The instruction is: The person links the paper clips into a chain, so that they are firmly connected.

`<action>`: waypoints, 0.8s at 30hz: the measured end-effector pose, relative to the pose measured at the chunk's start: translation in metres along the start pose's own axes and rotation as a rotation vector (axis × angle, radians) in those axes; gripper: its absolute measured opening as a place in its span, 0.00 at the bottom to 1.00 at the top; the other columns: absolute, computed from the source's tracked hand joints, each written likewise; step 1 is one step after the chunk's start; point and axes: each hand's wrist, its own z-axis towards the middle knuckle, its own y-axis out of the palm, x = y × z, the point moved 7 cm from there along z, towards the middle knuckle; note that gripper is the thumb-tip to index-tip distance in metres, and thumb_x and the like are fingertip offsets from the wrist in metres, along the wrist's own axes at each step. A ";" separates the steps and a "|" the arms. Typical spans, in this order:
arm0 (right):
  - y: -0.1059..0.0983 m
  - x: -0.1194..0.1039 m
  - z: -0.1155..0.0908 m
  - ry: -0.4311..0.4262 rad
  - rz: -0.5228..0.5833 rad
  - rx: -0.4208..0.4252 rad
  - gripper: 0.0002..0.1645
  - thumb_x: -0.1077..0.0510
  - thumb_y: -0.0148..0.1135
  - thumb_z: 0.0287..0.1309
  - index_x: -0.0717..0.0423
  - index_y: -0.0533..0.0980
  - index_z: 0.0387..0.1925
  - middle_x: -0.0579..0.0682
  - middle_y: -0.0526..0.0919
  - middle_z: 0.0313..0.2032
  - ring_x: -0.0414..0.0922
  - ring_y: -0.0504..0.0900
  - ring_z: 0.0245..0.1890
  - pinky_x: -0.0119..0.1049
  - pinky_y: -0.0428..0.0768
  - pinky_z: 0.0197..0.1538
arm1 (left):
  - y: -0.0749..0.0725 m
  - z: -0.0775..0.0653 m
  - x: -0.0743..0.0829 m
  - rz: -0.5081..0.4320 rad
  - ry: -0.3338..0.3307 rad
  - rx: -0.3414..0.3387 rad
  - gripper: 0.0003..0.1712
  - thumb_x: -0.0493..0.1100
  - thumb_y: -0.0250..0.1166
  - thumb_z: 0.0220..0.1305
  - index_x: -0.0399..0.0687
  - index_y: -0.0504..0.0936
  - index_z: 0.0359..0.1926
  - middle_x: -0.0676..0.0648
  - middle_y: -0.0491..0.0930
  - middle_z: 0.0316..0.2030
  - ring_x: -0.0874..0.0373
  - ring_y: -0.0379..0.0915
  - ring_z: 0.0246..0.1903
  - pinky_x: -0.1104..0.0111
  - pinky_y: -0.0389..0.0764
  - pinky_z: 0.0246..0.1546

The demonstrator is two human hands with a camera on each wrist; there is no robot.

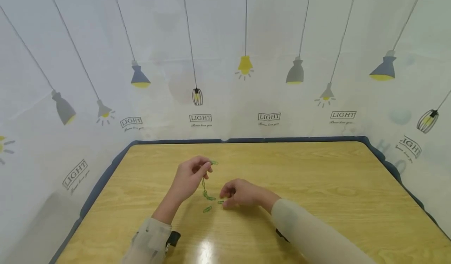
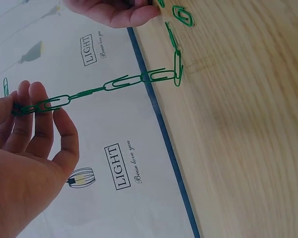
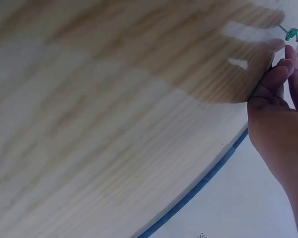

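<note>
My left hand (image 1: 190,178) is raised over the table and pinches a chain of green paper clips (image 2: 121,82) between thumb and fingers. One clip sticks out past the fingertips, and the rest of the chain hangs down to the wood, its lower end lying bent there. Low over the tabletop, my right hand (image 1: 241,193) has its thumb and index finger at a green paper clip (image 1: 220,202), which pokes out between their tips. A loose green paper clip (image 1: 207,209) lies just left of it. The right wrist view hides that hand's grip behind its fingers.
Both hands work above a wooden table (image 1: 299,225) with a dark blue edge (image 1: 257,140). Behind it and at the sides hangs a pale cloth (image 1: 225,29) printed with lamps and the word LIGHT.
</note>
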 end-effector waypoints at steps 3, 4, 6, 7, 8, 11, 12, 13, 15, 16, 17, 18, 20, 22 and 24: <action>0.000 -0.002 0.000 -0.003 -0.010 0.014 0.09 0.56 0.75 0.66 0.52 0.85 0.45 0.46 0.81 0.39 0.44 0.74 0.41 0.38 0.73 0.45 | 0.000 0.000 0.000 0.001 -0.002 -0.004 0.10 0.44 0.60 0.82 0.46 0.87 0.49 0.38 0.88 0.40 0.59 0.80 0.30 0.71 0.77 0.26; 0.000 -0.002 0.001 -0.004 -0.014 0.020 0.09 0.56 0.75 0.66 0.52 0.85 0.45 0.45 0.82 0.39 0.43 0.74 0.41 0.38 0.73 0.45 | 0.001 0.000 0.000 0.001 -0.004 -0.006 0.10 0.44 0.60 0.82 0.46 0.87 0.49 0.38 0.88 0.40 0.59 0.80 0.30 0.71 0.77 0.27; 0.001 -0.002 0.001 -0.002 -0.017 0.028 0.09 0.56 0.75 0.65 0.52 0.85 0.44 0.45 0.82 0.39 0.43 0.74 0.40 0.37 0.73 0.44 | 0.001 0.000 0.000 0.005 -0.006 -0.004 0.10 0.44 0.60 0.82 0.46 0.87 0.49 0.39 0.88 0.39 0.59 0.80 0.30 0.71 0.77 0.27; 0.001 -0.002 0.001 -0.003 -0.019 0.031 0.09 0.56 0.75 0.66 0.52 0.85 0.44 0.45 0.82 0.38 0.43 0.74 0.40 0.37 0.73 0.44 | 0.001 0.000 0.000 0.006 -0.007 -0.003 0.10 0.44 0.60 0.82 0.46 0.87 0.49 0.39 0.88 0.39 0.59 0.80 0.30 0.71 0.77 0.27; 0.001 -0.002 0.001 -0.002 -0.020 0.034 0.08 0.56 0.75 0.66 0.52 0.85 0.44 0.45 0.82 0.38 0.43 0.74 0.40 0.38 0.73 0.44 | 0.001 0.000 0.000 0.006 -0.008 -0.002 0.10 0.44 0.60 0.82 0.46 0.87 0.48 0.40 0.88 0.39 0.59 0.80 0.30 0.72 0.77 0.27; 0.001 -0.004 0.001 0.000 -0.019 0.042 0.08 0.56 0.75 0.66 0.52 0.85 0.43 0.46 0.82 0.38 0.43 0.74 0.39 0.38 0.72 0.44 | 0.000 -0.001 0.001 0.006 0.001 0.000 0.11 0.44 0.60 0.82 0.45 0.87 0.49 0.40 0.88 0.39 0.60 0.80 0.30 0.72 0.76 0.27; 0.001 -0.004 0.001 -0.002 -0.019 0.044 0.08 0.56 0.75 0.66 0.52 0.85 0.43 0.46 0.82 0.38 0.43 0.74 0.39 0.38 0.72 0.43 | 0.000 -0.001 0.001 0.004 0.002 -0.001 0.11 0.44 0.60 0.82 0.44 0.87 0.49 0.39 0.88 0.40 0.60 0.80 0.30 0.72 0.76 0.27; 0.001 -0.005 0.001 -0.005 -0.019 0.044 0.07 0.56 0.75 0.66 0.52 0.85 0.43 0.46 0.81 0.38 0.43 0.74 0.39 0.38 0.72 0.43 | 0.000 -0.001 0.001 0.003 0.003 -0.002 0.11 0.44 0.60 0.82 0.44 0.87 0.49 0.39 0.88 0.40 0.60 0.80 0.30 0.72 0.76 0.27; 0.001 -0.006 0.001 -0.010 -0.019 0.046 0.07 0.57 0.75 0.66 0.53 0.85 0.43 0.46 0.81 0.37 0.43 0.73 0.38 0.37 0.72 0.42 | 0.000 -0.001 0.001 0.005 0.004 -0.002 0.11 0.44 0.60 0.81 0.44 0.87 0.49 0.39 0.88 0.39 0.57 0.81 0.31 0.72 0.76 0.27; 0.001 -0.006 0.001 -0.011 -0.020 0.047 0.07 0.57 0.75 0.66 0.53 0.85 0.43 0.46 0.81 0.37 0.43 0.73 0.38 0.37 0.72 0.42 | 0.000 -0.001 0.001 0.006 0.002 -0.001 0.11 0.44 0.60 0.81 0.44 0.87 0.49 0.40 0.88 0.39 0.54 0.82 0.31 0.72 0.75 0.26; 0.001 -0.005 0.001 -0.012 -0.021 0.047 0.07 0.57 0.75 0.66 0.53 0.85 0.42 0.46 0.81 0.36 0.42 0.73 0.37 0.37 0.72 0.42 | 0.000 -0.001 0.000 0.007 -0.001 -0.002 0.11 0.44 0.60 0.81 0.45 0.87 0.49 0.41 0.88 0.39 0.51 0.82 0.32 0.72 0.75 0.26; 0.001 -0.005 0.002 -0.012 -0.022 0.048 0.06 0.57 0.75 0.66 0.53 0.86 0.42 0.45 0.81 0.36 0.42 0.73 0.37 0.37 0.72 0.41 | 0.000 -0.001 -0.001 0.009 -0.004 -0.002 0.10 0.44 0.61 0.81 0.45 0.87 0.49 0.41 0.88 0.39 0.48 0.83 0.33 0.72 0.75 0.27; 0.002 -0.005 0.002 -0.014 -0.025 0.049 0.06 0.57 0.75 0.66 0.52 0.86 0.42 0.45 0.81 0.36 0.42 0.73 0.37 0.36 0.72 0.41 | -0.001 -0.002 -0.001 0.010 -0.008 -0.003 0.10 0.44 0.60 0.82 0.46 0.87 0.49 0.41 0.88 0.39 0.41 0.83 0.35 0.72 0.75 0.26; 0.002 -0.005 0.003 -0.017 -0.026 0.050 0.05 0.58 0.75 0.65 0.52 0.86 0.41 0.45 0.82 0.36 0.42 0.73 0.37 0.36 0.72 0.42 | -0.001 -0.002 -0.001 0.009 -0.012 -0.003 0.10 0.44 0.60 0.82 0.46 0.87 0.49 0.40 0.88 0.39 0.38 0.83 0.36 0.72 0.75 0.26; 0.003 -0.005 0.003 -0.018 -0.025 0.052 0.05 0.58 0.75 0.65 0.52 0.86 0.41 0.45 0.82 0.36 0.42 0.73 0.37 0.36 0.72 0.42 | -0.001 -0.003 -0.001 0.007 -0.014 -0.005 0.10 0.44 0.60 0.82 0.46 0.87 0.50 0.38 0.88 0.40 0.38 0.83 0.36 0.72 0.75 0.26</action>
